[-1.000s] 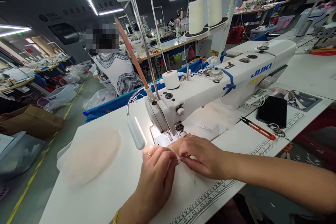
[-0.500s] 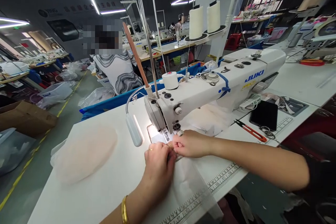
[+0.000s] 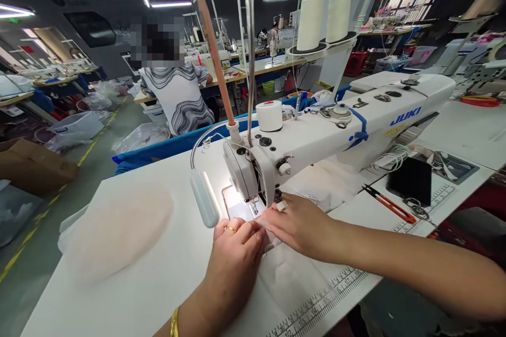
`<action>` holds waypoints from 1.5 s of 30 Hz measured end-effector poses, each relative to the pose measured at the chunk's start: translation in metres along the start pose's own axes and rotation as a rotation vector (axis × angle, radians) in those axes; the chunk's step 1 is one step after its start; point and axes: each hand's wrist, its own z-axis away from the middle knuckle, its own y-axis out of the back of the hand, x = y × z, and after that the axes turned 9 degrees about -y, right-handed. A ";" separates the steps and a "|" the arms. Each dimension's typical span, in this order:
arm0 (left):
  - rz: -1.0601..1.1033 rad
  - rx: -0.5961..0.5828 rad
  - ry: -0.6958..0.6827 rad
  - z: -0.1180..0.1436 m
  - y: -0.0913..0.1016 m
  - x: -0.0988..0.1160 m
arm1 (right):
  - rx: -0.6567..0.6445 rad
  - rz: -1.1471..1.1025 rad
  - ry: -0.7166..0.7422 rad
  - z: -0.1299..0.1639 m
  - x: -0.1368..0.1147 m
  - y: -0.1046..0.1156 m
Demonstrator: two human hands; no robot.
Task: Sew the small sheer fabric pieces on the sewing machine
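Note:
My left hand and my right hand meet fingertip to fingertip just in front of the needle of a white JUKI sewing machine. Both pinch a thin sheer white fabric piece that lies flat on the white table and trails toward me. The pinched edge sits at the presser foot, lit by the machine's lamp. A ring shows on my left hand and a gold bangle on that wrist.
A stack of pale sheer pieces lies left on the table. Red thread snips, a black phone and keys sit to the right. Two white thread cones stand behind the machine. A person in a striped top sits beyond.
The view shifted slightly. My hands stayed together at the needle, nudging the fabric edge closer under the presser foot.

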 end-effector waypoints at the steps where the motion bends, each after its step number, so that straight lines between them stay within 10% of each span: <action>1: -0.005 -0.002 0.009 0.000 0.000 0.000 | 0.054 -0.007 0.072 0.003 0.000 -0.005; 27: -0.188 -0.063 0.072 -0.001 -0.005 -0.006 | 0.212 -0.029 0.067 -0.008 0.017 -0.030; 34: -0.153 -0.112 0.126 -0.003 -0.004 -0.006 | 0.243 -0.063 0.107 -0.001 0.022 -0.028; 40: -0.047 -0.101 0.148 -0.002 -0.002 -0.009 | 0.005 -0.181 0.227 0.012 0.015 -0.013; 45: 0.110 -0.091 0.174 -0.006 0.002 -0.017 | 0.140 -0.356 0.111 0.008 0.019 -0.014</action>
